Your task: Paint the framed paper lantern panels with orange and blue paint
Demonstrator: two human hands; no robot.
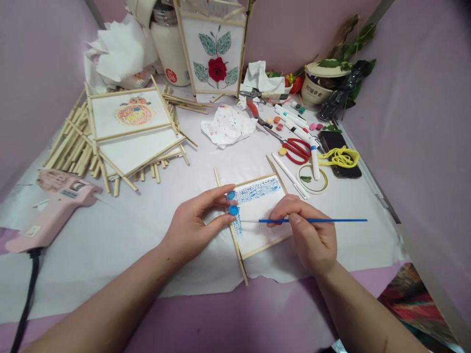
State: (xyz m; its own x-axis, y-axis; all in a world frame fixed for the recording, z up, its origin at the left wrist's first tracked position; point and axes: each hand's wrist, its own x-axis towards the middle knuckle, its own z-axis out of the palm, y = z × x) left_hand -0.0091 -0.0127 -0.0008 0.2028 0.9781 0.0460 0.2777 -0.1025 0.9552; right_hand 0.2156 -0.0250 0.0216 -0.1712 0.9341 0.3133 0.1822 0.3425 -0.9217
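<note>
While the right hand [312, 234] pinches a paintbrush [342, 220] firmly near its bristle end, the left hand [193, 218] closes thumb and fingers on two paint cups [233, 211] over the framed panel's [257, 210] left edge.
Bristles near the panel's blue dabs, the brush looks light and stiff-handled, soft-tipped, best held behind the bristles; the cups seem spillable, best gripped by their sides; the panel looks delicate, best steadied by its sticks. Crumpled paper [228, 126] lies beyond it.

"316" on round red sticker [171, 76] of cream cylindrical bottle [167, 46], "阿福幸食" on beige round bowl [313, 91], pink plastic glue gun [55, 210] labels too small to read
</note>
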